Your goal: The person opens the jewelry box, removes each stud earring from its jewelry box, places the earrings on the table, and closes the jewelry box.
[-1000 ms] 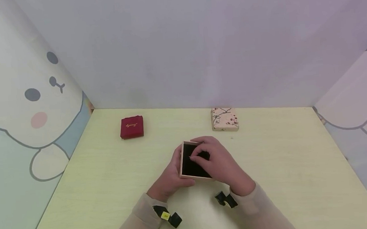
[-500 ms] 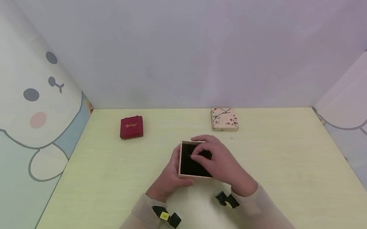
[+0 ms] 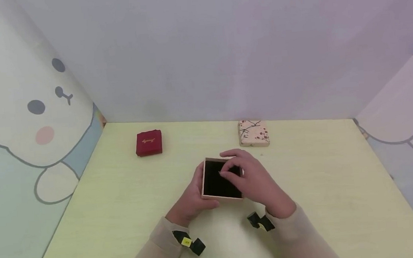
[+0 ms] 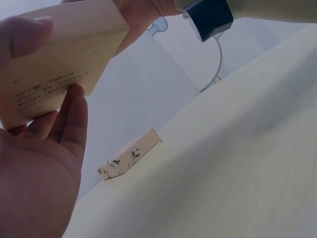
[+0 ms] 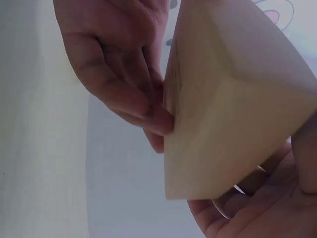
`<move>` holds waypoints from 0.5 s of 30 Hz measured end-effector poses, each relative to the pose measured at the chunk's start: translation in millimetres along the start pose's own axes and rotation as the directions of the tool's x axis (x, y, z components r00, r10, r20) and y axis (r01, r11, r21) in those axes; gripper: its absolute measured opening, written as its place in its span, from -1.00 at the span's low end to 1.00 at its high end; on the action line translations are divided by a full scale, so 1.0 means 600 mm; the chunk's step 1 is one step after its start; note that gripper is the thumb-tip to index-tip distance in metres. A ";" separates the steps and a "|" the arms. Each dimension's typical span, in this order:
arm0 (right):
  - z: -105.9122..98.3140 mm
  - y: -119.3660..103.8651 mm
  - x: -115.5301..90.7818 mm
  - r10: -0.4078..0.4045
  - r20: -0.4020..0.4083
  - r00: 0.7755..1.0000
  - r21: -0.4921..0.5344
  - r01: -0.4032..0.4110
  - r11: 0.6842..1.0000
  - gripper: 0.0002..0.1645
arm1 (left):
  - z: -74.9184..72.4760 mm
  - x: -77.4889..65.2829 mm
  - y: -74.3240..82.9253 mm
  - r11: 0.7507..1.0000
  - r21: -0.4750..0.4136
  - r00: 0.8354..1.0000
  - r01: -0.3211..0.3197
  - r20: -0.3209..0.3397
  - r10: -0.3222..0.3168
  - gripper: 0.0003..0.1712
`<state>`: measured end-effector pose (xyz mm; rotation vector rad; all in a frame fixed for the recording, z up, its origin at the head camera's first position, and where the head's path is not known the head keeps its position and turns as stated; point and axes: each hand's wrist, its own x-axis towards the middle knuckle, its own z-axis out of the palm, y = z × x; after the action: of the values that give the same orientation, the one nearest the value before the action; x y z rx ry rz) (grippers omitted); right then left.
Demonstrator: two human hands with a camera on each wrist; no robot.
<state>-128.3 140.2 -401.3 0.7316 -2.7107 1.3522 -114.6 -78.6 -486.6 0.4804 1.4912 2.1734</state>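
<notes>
In the head view, my left hand [image 3: 193,200] holds an open small box [image 3: 203,179] by its left side, thumb along the near wall. The box has pale pink walls and a black lining. In the left wrist view, printed lines of text mark the underside of the box [image 4: 54,87], and fingers of my left hand [image 4: 39,173] support it from below. My right hand [image 3: 255,179] is over the right part of the box, thumb and forefinger pinching a tiny bright thing [image 3: 219,172], too small to tell its kind. The right wrist view hides that pinch behind the box [image 5: 218,114].
A dark red box [image 3: 148,143] with gold script lies at the back left of the pale yellow table [image 3: 119,215]. Behind the hands, near the table's back edge, lies a pink lid-like piece [image 3: 253,133] with a branch-and-blossom print. Pale curtains [image 3: 201,57] stand behind.
My right hand has drifted slightly right and away from me, the tiny bright thing still between its fingertips. More black lining shows. My left hand and the box have barely moved.
</notes>
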 end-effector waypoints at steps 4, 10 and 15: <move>-0.031 0.017 0.000 0.008 -0.041 0.999 -0.011 -0.008 1.000 -0.91 | -0.001 0.000 0.000 0.999 0.054 1.000 -0.004 -0.021 0.006 0.33; -0.072 0.041 0.003 0.009 -0.091 0.996 -0.046 -0.013 0.999 -0.95 | -0.002 0.001 0.004 0.997 0.074 0.998 0.000 -0.057 0.004 0.36; -0.079 0.061 0.011 0.017 -0.071 0.997 -0.113 -0.025 0.993 -0.97 | -0.004 -0.001 0.006 0.997 0.072 0.998 0.003 -0.067 0.002 0.36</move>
<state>-158.0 192.6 -397.7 0.6364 -2.7212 1.1916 -115.9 -81.8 -483.9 0.4355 1.6094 2.1610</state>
